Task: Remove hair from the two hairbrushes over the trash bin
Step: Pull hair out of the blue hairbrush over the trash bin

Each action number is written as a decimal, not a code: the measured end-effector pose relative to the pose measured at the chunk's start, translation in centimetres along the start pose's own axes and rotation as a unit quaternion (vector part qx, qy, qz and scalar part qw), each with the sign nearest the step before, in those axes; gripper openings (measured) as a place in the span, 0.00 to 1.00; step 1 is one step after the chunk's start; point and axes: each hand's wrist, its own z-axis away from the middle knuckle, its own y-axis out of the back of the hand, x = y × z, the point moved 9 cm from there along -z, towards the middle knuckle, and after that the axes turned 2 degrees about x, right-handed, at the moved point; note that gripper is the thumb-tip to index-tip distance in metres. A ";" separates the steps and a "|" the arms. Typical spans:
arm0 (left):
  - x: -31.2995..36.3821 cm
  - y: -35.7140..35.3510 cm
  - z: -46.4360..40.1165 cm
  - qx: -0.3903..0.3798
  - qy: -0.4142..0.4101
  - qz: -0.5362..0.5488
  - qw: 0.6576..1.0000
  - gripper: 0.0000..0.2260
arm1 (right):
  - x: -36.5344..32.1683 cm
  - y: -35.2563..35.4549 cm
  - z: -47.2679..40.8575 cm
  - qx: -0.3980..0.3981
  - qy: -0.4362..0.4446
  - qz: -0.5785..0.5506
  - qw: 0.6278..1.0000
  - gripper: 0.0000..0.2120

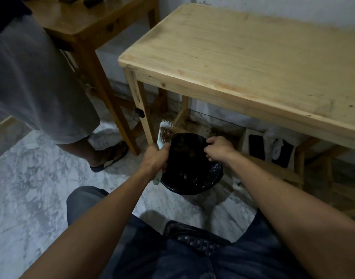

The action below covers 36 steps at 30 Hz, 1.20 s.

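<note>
Left hand fisted round the handle of 1 pale hairbrush, head up and tilted away, bristles facing right toward the bin. Brush sits at the left rim of the trash bin, black liner, on the marble floor beside the light wooden tabletop. Brownish hair looks matted in the bristle pad. Right hand hovers over the bin's far right rim, fingers curled down and pinched loosely; can't tell if it has a tuft of hair in it, too dark. Second hairbrush not in sight.

Step in hand, my read: pulling hair off brush 1 and dropping it in. To do it well: bring the brush head in over the bin opening, not just at its rim, so loose strands fall inside. Pinch the mat at the bristle base and peel along the rows, not across. Keep the handle grip firm against the tug. Release fingers low inside the liner.

A bystander's legs stand left, well apart.
</note>
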 end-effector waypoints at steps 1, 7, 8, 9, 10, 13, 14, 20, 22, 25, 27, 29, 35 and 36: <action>0.5 -0.3 0.3 -0.014 -0.009 0.003 1.000 0.13 | -0.6 -0.5 0.2 -0.005 0.008 -0.001 1.000 0.27; 4.3 -1.3 2.4 -0.048 -0.109 -0.096 0.988 0.13 | -4.0 -3.2 1.4 -0.050 0.086 -0.108 0.989 0.30; 4.9 -1.2 2.6 -0.041 -0.130 -0.117 0.984 0.13 | -4.0 -3.6 1.3 -0.058 0.087 -0.133 0.986 0.25; 5.4 -1.1 2.7 -0.039 -0.146 -0.127 0.980 0.12 | -4.0 -3.8 1.1 -0.064 0.088 -0.157 0.982 0.19; 5.7 -1.0 2.7 -0.040 -0.157 -0.134 0.978 0.12 | -4.0 -4.0 0.9 -0.067 0.091 -0.180 0.977 0.13; 5.8 -0.8 2.5 -0.042 -0.164 -0.157 0.973 0.10 | -3.8 -4.0 0.6 -0.057 0.111 -0.241 0.963 0.08; 5.7 -0.7 2.2 -0.035 -0.161 -0.170 0.972 0.10 | -3.6 -3.7 0.4 -0.048 0.113 -0.249 0.961 0.09; 2.3 1.0 -0.2 0.023 -0.112 -0.211 0.971 0.13 | -2.4 -0.8 -0.1 0.032 0.117 -0.274 0.954 0.06; 1.0 1.8 -0.6 0.048 -0.081 -0.191 0.977 0.17 | -2.4 0.2 0.2 0.056 0.125 -0.288 0.948 0.05; -0.4 2.3 -0.8 0.063 -0.052 -0.184 0.980 0.22 | -2.3 1.2 0.2 0.072 0.133 -0.316 0.936 0.05; -0.3 2.3 -0.7 0.062 -0.058 -0.184 0.979 0.20 | -2.1 1.1 0.0 0.069 0.124 -0.326 0.935 0.06; 0.4 2.0 -0.4 0.058 -0.079 -0.183 0.978 0.16 | -1.9 0.3 -0.2 0.044 0.096 -0.276 0.955 0.09; 2.6 0.8 0.6 0.038 -0.192 -0.236 0.952 0.13 | -2.7 -2.4 1.4 -0.035 0.069 -0.093 0.993 0.33; 2.8 0.7 0.8 0.037 -0.211 -0.246 0.945 0.13 | -3.0 -2.6 1.4 -0.037 0.061 -0.143 0.987 0.31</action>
